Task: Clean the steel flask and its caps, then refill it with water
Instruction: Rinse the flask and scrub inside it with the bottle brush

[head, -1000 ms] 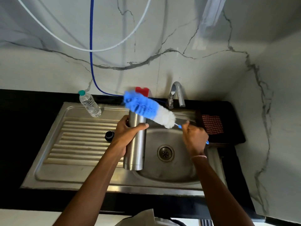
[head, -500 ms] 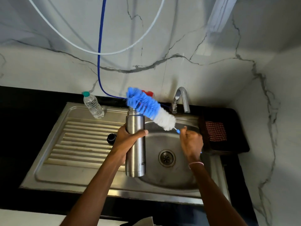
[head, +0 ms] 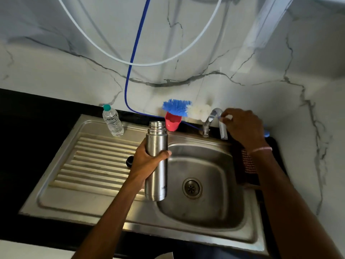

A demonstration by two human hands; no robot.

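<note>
My left hand [head: 147,161] grips the open steel flask [head: 156,165] upright over the left rim of the sink basin [head: 214,208]. My right hand [head: 242,128] holds the thin handle of the blue and white bottle brush [head: 184,110], which lies level at the back wall, its head above the red cup [head: 172,122] and behind the tap [head: 214,120]. A small black cap [head: 129,161] lies on the ribbed drainboard [head: 89,165], half hidden by my left wrist.
A small plastic water bottle [head: 113,121] with a green cap stands at the drainboard's back corner. A blue hose [head: 130,71] and a white hose [head: 140,63] hang on the marble wall. A red checked cloth [head: 248,163] lies right of the basin.
My right hand moved the brush from above the flask mouth back to the wall by the tap. The flask stays in my left hand, upright.
</note>
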